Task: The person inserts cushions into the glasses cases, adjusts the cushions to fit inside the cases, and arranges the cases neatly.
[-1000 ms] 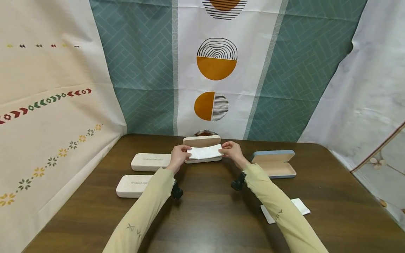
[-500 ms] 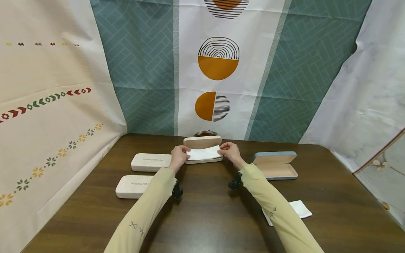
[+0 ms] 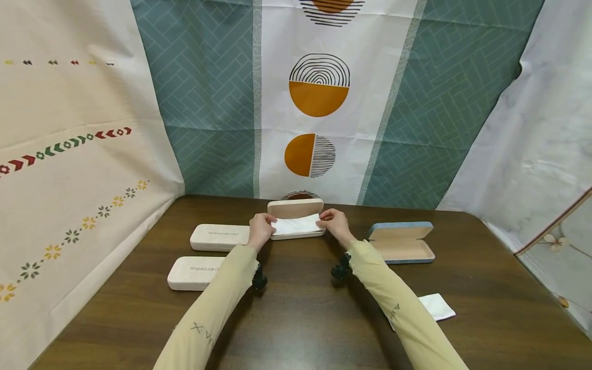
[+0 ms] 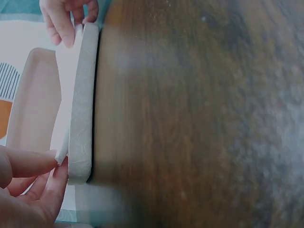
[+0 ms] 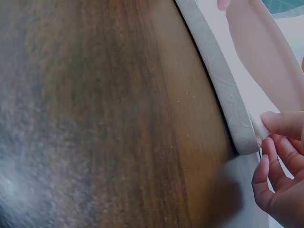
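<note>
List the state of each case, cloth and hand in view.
Middle case: open, lid raised
Held cloth: spread lengthwise, pinched at both ends
Back left case: closed
Front left case: closed
Blue case: open
Right cloth: unheld, partly hidden
Left hand: pinching held cloth
Right hand: pinching held cloth

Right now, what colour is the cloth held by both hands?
The cloth is white, clearest from the head.

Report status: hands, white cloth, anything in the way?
Left hand and right hand pinch opposite ends of white cloth. Cloth over open cream case; whether resting inside, unclear. Nothing visible in the way.
</note>
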### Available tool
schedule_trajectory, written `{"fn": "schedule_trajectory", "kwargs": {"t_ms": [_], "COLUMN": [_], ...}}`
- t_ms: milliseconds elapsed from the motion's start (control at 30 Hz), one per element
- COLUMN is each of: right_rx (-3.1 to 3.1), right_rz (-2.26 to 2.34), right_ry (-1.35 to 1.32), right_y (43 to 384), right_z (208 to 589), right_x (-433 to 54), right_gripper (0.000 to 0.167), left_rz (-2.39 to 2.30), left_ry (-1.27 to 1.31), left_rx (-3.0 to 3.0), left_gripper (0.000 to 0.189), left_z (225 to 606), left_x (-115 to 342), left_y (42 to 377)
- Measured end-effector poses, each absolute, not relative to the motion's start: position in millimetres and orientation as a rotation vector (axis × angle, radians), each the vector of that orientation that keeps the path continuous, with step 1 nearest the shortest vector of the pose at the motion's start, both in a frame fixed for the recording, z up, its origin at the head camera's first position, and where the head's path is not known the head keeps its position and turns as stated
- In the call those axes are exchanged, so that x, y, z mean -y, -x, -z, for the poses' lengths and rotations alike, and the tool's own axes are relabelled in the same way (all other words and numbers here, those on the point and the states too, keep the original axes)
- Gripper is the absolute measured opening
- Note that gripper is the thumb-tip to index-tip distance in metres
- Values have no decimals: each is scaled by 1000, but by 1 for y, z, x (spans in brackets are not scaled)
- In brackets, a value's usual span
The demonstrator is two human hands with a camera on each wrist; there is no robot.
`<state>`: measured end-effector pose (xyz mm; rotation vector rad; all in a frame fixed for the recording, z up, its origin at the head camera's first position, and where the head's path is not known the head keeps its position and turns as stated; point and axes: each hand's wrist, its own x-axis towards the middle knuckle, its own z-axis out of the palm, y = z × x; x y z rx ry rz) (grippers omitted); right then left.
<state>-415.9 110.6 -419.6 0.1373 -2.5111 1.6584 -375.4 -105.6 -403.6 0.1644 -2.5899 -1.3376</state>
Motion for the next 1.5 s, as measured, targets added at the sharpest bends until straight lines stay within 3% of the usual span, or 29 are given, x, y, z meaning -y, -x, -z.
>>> {"fn": "schedule_trajectory", "kwargs": {"t_ms": [1233,1400,1500], "right_rx": [2607,2593,2597], "right_rz": [-1341,-1351,-1375], "right_ry": [-208,-184,-161], "right_y": [412,410,409], "right_z": [426,426,425], "right_x": [-105,-108,-109], "right_gripper": [14,19,21], "left_rz": [943,961,1003], "left_ry": [51,75,54], "left_rx": [2560,2538,2526], "left_gripper": [17,21,28], "left_z": [407,417,439], "left_x": [102,106,111], "left_y": [364,378,403]}}
